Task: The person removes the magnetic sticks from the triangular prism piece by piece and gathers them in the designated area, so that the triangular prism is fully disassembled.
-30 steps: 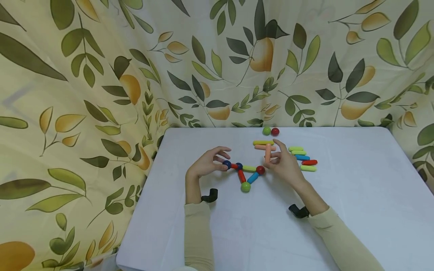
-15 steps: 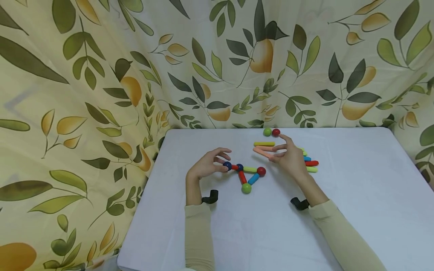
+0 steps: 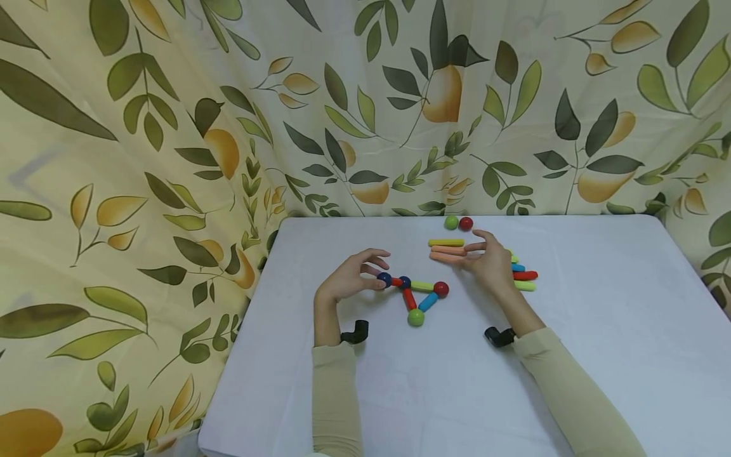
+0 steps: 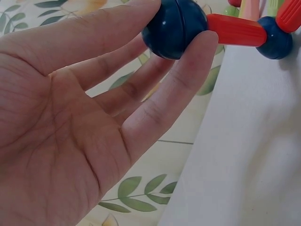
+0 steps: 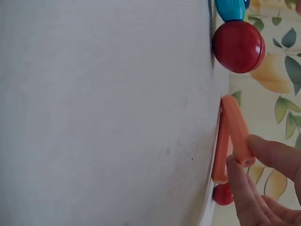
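With thumb and finger, my left hand (image 3: pixel 351 276) pinches a dark blue ball (image 4: pixel 171 28) at the left end of a ball-and-rod construction toy. A short red rod (image 4: pixel 235 30) joins it to a second blue ball (image 4: pixel 274 38). From there a triangle runs through a yellow-green rod (image 3: pixel 422 287), a red ball (image 3: pixel 441 290), a light blue rod (image 3: pixel 428 302), a green ball (image 3: pixel 416 317) and another red rod (image 3: pixel 409 299). My right hand (image 3: pixel 492 263) pinches one end of an orange rod (image 5: pixel 235 122), its far end low beside a second orange rod (image 5: pixel 221 157).
Behind the orange rods lies a yellow rod (image 3: pixel 446 242). A loose green ball (image 3: pixel 451 222) and red ball (image 3: pixel 466 223) sit at the table's back edge. Right of the right hand are a red rod (image 3: pixel 525 275) and several others, partly hidden. A leaf-patterned curtain (image 3: pixel 365 127) hangs behind.
The orange rod in my right hand has gone from upright to nearly flat, beside the other orange rod. That hand shifted slightly right. My left hand still holds the blue ball.
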